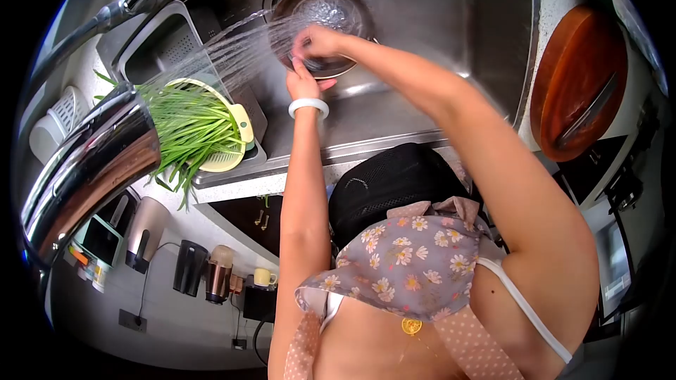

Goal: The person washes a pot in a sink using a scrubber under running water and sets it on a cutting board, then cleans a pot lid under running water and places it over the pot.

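Note:
A round metal bowl stands in the steel sink, with water splashing inside it. At its near edge is my left hand, a white bangle on the wrist; its fingers close on the rim. My right hand is over the bowl, just above the left one, with its fingers curled and partly blurred. Whatever lies between its fingertips is too small and smeared to make out. Streams of water from the faucet run across to both hands and the bowl.
Long green stalks lie in a pale colander left of the sink, beside a grey basin. On the right, a knife rests on a round wooden board. Kettles and a yellow cup stand at lower left.

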Demonstrator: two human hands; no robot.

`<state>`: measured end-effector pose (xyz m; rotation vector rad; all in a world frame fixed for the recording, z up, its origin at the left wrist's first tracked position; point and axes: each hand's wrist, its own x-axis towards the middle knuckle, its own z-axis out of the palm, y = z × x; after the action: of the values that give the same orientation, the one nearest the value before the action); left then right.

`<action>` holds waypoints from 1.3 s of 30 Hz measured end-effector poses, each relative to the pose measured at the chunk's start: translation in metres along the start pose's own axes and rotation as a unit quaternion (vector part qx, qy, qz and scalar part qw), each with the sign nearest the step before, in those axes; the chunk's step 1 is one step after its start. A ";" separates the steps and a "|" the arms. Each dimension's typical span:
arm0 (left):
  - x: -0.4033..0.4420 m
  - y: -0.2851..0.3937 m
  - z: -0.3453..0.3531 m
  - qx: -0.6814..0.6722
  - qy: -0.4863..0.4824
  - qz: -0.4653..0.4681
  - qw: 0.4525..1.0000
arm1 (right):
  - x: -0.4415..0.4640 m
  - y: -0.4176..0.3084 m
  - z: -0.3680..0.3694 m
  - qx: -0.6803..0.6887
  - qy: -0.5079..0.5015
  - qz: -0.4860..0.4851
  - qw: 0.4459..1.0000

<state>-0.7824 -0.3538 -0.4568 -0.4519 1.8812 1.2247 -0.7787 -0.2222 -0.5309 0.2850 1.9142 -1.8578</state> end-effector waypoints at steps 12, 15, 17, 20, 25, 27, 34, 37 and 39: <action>0.039 0.031 -0.017 0.110 0.037 0.069 0.991 | -0.026 -0.026 -0.039 -0.340 -0.016 0.090 0.936; 0.060 -0.015 -0.020 0.116 0.052 0.104 0.987 | 0.009 -0.001 -0.030 -0.123 0.089 0.101 0.983; 0.009 -0.011 0.014 0.049 -0.076 0.171 0.981 | 0.020 0.000 -0.026 -0.098 0.171 0.100 0.975; -0.040 -0.036 0.066 0.058 -0.157 0.047 0.985 | 0.016 -0.001 -0.023 -0.231 0.187 -0.008 0.955; -0.051 -0.037 0.097 -0.134 -0.099 -0.043 0.985 | -0.027 -0.051 -0.067 -0.481 -0.119 0.114 0.861; -0.059 -0.026 0.095 -0.123 -0.073 -0.061 0.988 | -0.017 -0.043 -0.067 -0.319 -0.142 0.059 0.935; -0.056 -0.024 0.102 -0.072 -0.027 -0.044 0.996 | 0.020 -0.020 -0.045 0.024 -0.065 -0.108 0.992; -0.055 -0.029 0.105 -0.089 -0.038 -0.030 0.995 | -0.011 -0.022 -0.084 -0.137 -0.205 0.016 0.969; -0.053 -0.031 0.110 -0.082 -0.023 -0.027 0.996 | 0.003 -0.033 -0.076 -0.212 -0.233 0.025 0.949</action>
<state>-0.6815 -0.2791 -0.4525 -0.5534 1.7268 1.3471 -0.8095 -0.1503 -0.5038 -0.2256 1.8736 -1.2820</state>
